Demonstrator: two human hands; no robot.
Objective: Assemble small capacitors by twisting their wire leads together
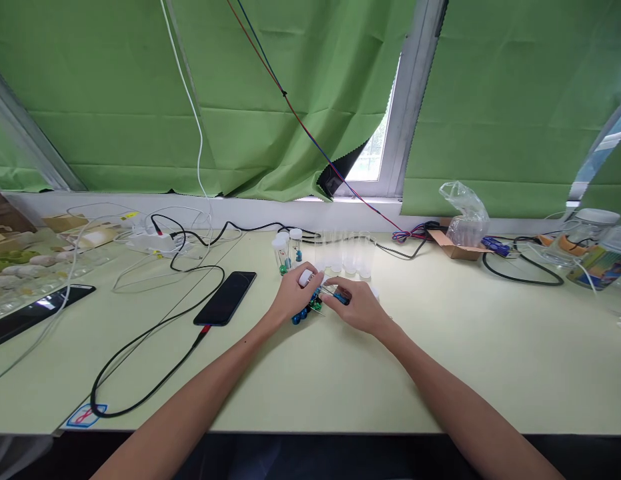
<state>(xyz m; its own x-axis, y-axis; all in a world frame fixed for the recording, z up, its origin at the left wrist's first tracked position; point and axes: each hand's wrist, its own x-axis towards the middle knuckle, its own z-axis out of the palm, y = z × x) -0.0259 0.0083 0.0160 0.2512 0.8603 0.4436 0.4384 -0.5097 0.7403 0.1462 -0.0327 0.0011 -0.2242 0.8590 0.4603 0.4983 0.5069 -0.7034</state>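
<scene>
Both of my hands meet over the table, around a small clear tube (328, 291) that lies tilted between them. Its white cap (305, 277) is in my left hand (292, 293), whose fingers are closed round that end. Blue pieces show at the other end, where my right hand (359, 304) pinches the tube. Under the hands is a small pile of shiny blue balls (300, 316) and green ones (316, 305), partly hidden by my fingers. Just behind stand several white-capped tubes (280, 253) with green or blue pieces inside, beside a row of clear uncapped tubes (349, 253).
A black phone (225, 298) lies to the left, with a black cable (135, 333) looping from it. A power strip (149, 240) sits at the back left. At the back right are a cardboard box (457, 248) with a plastic bag and clear jars (593, 230).
</scene>
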